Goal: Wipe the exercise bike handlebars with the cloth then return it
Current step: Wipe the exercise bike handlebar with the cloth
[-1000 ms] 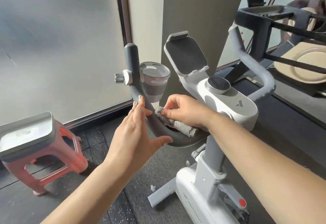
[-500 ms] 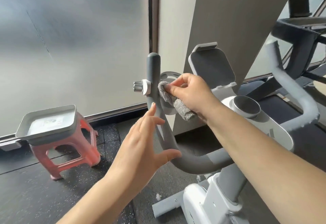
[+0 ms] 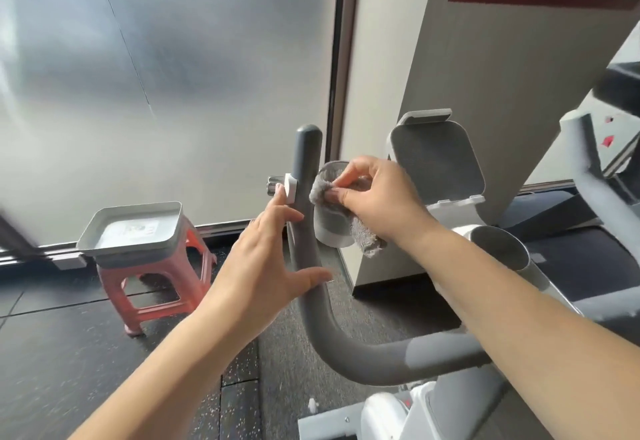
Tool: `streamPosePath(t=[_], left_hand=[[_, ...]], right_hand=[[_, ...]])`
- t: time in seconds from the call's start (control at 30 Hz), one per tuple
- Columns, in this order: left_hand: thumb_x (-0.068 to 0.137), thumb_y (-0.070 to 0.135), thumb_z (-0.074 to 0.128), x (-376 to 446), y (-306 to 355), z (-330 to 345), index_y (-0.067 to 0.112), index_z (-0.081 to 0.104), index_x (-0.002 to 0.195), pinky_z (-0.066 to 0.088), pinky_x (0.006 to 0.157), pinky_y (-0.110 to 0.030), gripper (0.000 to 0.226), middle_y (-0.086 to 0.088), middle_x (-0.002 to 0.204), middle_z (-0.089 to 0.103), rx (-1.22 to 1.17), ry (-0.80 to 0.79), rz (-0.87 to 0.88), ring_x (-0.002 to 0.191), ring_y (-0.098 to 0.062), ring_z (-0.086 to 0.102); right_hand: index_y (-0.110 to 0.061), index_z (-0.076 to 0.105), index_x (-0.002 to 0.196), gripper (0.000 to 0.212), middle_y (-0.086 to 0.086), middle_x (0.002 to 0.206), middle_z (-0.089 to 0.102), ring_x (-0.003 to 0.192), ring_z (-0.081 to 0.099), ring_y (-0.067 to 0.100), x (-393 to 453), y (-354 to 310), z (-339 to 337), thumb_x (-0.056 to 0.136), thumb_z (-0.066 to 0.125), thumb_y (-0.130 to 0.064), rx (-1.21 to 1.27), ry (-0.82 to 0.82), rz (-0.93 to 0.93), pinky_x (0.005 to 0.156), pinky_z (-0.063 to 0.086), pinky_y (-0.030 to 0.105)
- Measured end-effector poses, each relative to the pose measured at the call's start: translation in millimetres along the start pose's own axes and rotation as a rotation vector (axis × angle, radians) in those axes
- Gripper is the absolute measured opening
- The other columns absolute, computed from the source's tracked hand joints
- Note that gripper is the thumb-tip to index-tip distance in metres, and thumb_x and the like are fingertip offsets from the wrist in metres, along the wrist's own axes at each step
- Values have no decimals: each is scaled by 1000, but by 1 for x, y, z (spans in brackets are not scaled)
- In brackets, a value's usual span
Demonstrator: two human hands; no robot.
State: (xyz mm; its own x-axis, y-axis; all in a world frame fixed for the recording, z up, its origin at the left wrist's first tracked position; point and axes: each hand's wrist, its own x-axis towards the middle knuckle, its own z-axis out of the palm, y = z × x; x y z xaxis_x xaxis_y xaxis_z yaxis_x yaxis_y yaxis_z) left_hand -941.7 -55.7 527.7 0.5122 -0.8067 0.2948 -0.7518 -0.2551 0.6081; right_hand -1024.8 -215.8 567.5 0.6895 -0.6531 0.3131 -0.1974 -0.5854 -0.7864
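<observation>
The bike's dark grey left handlebar curves up from the stem to a rounded tip. My right hand pinches a grey fluffy cloth against the inner side of the bar's upright part, and the cloth's tail hangs below my palm. My left hand has straight fingers touching the outer side of the same bar, thumb spread below. A cup holder sits behind the cloth. The lighter right handlebar rises blurred at the right edge.
A grey tray sits on a pink plastic stool to the left on the dark rubber floor. A tablet holder and a round knob top the bike's white console. Frosted glass and a beige pillar stand behind.
My right hand has slid the cloth up the left bar from its lower bend to the upright part. My left hand followed upward along the bar's outer side.
</observation>
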Motion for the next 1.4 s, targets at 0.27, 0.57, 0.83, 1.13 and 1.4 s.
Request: streamPosePath(t=[0.27,0.57,0.83,1.13,1.4], left_hand=[[57,48,81,1,4,-4,31,41,115,24,90,-12,73,19,153,16,57,-26,-45,133,-6,32],[57,48,81,1,6,-5,30,42,117,27,83,-14,73,19,153,13,100,-34,-54,130,-10,38],[62,45,79,-4,1,-3,27,43,117,26,81,-11,68,23,151,10,36,-37,-30,127,-12,42],[62,47,78,-25,-1,-4,28,42,119,24,81,-7,70,17,151,24,15,-109,43,124,-3,40],[61,56,73,-26,-8,-8,23,28,140,23,87,-9,97,43,119,9,33,-149,112,126,-3,37]], right_hand=[[-25,54,64,29,-6,73,64,70,61,9,34,1,6,75,78,-15,234,-11,49,75,53,29],[-26,55,68,23,-4,71,64,70,59,14,54,3,5,80,74,-20,289,80,77,82,56,46],[-28,62,68,18,-13,82,68,82,63,8,-12,11,-10,74,79,-27,64,-50,76,78,50,25],[-24,53,66,25,-11,63,58,60,52,6,-26,4,29,79,74,-29,-39,-7,101,59,42,20],[-23,54,79,16,-6,76,61,69,53,5,-57,17,1,86,66,-16,24,-559,266,71,45,18]])
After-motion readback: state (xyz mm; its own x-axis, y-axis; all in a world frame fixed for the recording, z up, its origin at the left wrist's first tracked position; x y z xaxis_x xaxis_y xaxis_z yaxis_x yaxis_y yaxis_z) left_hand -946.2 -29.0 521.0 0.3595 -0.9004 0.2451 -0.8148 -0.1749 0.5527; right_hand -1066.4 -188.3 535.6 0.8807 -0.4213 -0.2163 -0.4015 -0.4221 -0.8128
